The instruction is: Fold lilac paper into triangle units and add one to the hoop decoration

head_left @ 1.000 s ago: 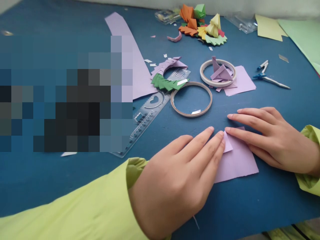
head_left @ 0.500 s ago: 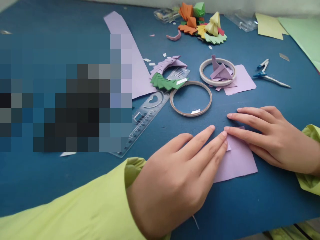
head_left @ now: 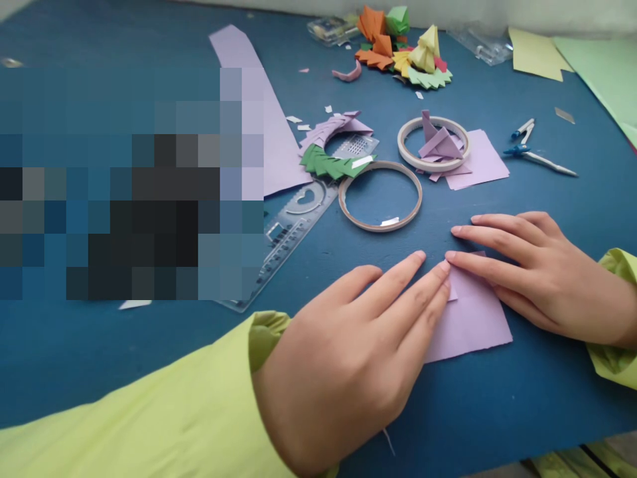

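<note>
A small sheet of purple paper point(head_left: 472, 318) lies on the blue table in front of me, its upper left corner folded over. My left hand point(head_left: 365, 345) reaches across its left side, fingers stretched out and fingertips on the fold; the thumb is hidden. From the right, my right hand point(head_left: 542, 272) lies with fingers spread, the index fingertip at the paper's top corner beside the left fingertips. Part of the sheet is covered by my hands.
Beyond are two tape rolls, a nearer one point(head_left: 343, 206) and a farther one point(head_left: 405, 159), a purple-and-green folded-paper ring point(head_left: 326, 159), a clear ruler point(head_left: 279, 245), purple squares point(head_left: 482, 159) and a compass point(head_left: 542, 159). Colourful folded pieces point(head_left: 378, 53) stand at the back. Blurred blocks cover the left.
My left fingertips have shifted very slightly left along the fold. My right hand stays almost where it was.
</note>
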A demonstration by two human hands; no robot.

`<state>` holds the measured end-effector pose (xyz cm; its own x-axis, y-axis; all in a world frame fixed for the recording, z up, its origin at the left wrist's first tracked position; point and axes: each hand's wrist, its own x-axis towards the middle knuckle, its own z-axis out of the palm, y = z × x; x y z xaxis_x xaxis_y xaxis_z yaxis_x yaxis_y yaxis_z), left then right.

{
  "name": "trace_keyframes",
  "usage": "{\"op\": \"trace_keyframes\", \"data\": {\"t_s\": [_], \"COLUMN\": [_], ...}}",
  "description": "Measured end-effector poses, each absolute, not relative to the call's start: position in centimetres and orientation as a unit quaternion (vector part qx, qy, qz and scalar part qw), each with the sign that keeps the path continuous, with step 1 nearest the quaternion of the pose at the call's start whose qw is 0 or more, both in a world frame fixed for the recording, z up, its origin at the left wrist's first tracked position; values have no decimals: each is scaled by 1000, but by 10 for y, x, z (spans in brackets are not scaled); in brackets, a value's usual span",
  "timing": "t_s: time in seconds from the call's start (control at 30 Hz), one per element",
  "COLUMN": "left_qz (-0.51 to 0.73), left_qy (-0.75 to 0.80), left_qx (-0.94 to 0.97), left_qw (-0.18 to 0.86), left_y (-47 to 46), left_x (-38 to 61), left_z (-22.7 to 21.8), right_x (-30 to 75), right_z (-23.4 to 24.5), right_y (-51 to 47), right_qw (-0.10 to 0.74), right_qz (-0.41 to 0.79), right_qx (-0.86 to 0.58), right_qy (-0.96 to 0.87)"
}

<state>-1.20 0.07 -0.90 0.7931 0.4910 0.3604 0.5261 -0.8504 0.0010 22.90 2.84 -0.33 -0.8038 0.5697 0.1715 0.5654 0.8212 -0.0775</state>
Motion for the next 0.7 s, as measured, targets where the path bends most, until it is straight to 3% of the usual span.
{"op": "trace_keyframes", "data": {"t_s": [0.7], "left_qz": [-169], "left_qy": [-244], "left_qx": [-952], "left_qw": [69], "left_y": [0], "left_x": [-14], "left_z": [-7], "right_x": [228], "right_z": [-2], "right_y": [28], "right_qw": [82], "right_qz": [1], "right_qx": [-298], "right_qy": [-951]}}
